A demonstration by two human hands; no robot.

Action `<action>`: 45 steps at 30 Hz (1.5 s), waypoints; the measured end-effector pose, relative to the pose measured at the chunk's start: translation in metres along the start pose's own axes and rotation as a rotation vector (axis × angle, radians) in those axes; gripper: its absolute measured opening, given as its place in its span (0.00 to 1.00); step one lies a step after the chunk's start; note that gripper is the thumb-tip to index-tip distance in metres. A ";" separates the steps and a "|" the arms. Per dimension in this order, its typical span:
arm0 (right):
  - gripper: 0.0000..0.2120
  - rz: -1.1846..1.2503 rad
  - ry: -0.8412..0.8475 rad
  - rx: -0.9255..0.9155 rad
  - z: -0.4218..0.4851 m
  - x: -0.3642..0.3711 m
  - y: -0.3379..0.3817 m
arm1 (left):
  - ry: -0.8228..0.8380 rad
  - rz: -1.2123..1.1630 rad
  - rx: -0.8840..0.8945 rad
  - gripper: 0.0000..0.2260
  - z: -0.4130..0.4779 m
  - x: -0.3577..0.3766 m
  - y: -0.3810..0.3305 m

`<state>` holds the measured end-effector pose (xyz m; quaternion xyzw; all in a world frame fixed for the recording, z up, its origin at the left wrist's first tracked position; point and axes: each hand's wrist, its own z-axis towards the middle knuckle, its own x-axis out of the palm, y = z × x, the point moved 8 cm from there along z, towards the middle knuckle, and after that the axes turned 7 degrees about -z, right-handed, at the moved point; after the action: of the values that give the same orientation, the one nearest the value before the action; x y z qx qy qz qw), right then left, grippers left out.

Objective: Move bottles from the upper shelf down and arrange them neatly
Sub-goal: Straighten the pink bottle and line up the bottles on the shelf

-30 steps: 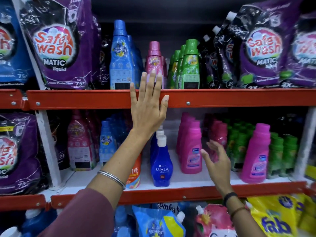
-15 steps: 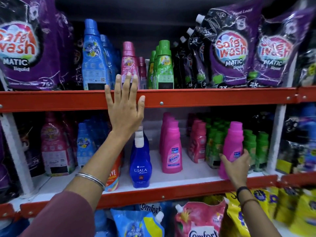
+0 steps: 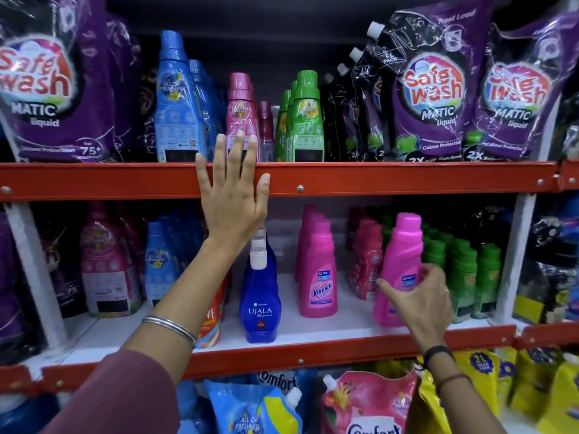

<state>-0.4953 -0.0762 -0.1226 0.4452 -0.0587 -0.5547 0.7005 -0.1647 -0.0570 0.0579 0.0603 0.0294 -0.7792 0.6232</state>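
Tilted pink bottle (image 3: 401, 264) on lower shelf (image 3: 313, 332); more bottles (image 3: 241, 117) stand above.

Purple Safe Wash pouches (image 3: 429, 89) are standing at my one o'clock, more of them leaning at ten o'clock (image 3: 53, 79). Black spouted pouches (image 3: 354, 114) are crowding in just beside the right-hand purple ones. Down at six o'clock a blue refill pouch (image 3: 250, 411) and a pink Comfort pouch (image 3: 366, 405) are lying side by side. Yellow bags (image 3: 532, 386) are piling up at four o'clock.
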 end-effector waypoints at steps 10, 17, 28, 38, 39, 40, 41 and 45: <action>0.40 0.013 0.212 -0.045 -0.052 0.057 0.070 | 0.012 -0.009 0.020 0.25 -0.001 0.001 0.001; 0.46 -0.058 0.285 -0.040 -0.070 0.083 0.074 | 0.000 -0.021 0.030 0.25 -0.001 0.003 0.002; 0.38 0.006 0.277 -0.046 -0.072 0.071 0.063 | 0.072 -0.317 0.019 0.24 -0.026 -0.005 -0.022; 0.36 0.730 0.546 0.161 -0.081 0.072 0.036 | 0.372 -0.950 -0.306 0.26 -0.147 0.036 -0.085; 0.43 0.714 0.579 0.162 -0.082 0.075 0.034 | 0.427 -1.003 -0.398 0.27 -0.159 0.044 -0.088; 0.47 0.698 0.606 0.161 -0.083 0.077 0.033 | 0.482 -1.043 -0.496 0.27 -0.171 0.051 -0.091; 0.48 0.695 0.627 0.165 -0.083 0.079 0.031 | 0.539 -1.067 -0.596 0.25 -0.182 0.057 -0.093; 0.41 0.759 0.696 0.232 -0.080 0.082 0.025 | 0.650 -1.047 -0.838 0.21 -0.206 0.069 -0.096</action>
<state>-0.4001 -0.0998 -0.1873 0.6251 -0.0407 -0.0714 0.7762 -0.2616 -0.0779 -0.1578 0.0234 0.5317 -0.8406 0.1011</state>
